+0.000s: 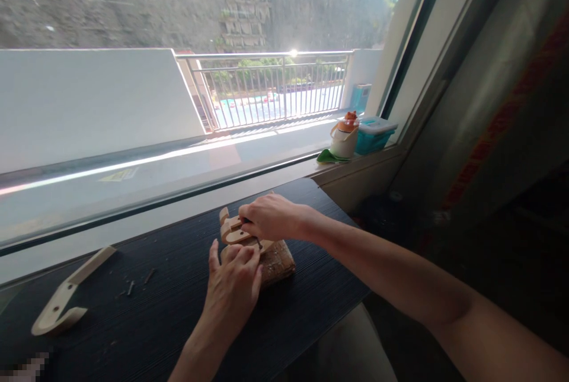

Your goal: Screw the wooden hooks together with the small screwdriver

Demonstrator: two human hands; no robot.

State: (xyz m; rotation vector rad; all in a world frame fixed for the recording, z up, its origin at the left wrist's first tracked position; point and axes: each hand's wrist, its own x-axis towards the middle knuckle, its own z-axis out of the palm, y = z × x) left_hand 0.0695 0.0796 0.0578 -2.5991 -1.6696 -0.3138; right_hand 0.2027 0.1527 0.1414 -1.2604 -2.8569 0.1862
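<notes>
A pale wooden hook piece (pixel 233 235) with dark holes lies on a rough wooden block (pixel 279 263) on the dark table. My right hand (pixel 275 216) reaches over the far side of the block, its fingers curled closed at the hook piece; a bit of something dark shows at the fingertips, its kind hidden. Along the near side, my left hand (pixel 235 278) presses bent fingers together against the wood, one finger raised apart. Beside its fingertips a small dark metal tip (pixel 259 244) shows; what the left fingers hold, if anything, is hidden.
Another wooden hook piece (pixel 62 296) lies at the left of the black table (pixel 178 305), near several loose screws (pixel 130 287). A white container (pixel 344 142), a green leaf-shaped item (pixel 331 157) and a teal box (pixel 377 135) stand on the window sill. Bottom left, part of a blurred shape intrudes.
</notes>
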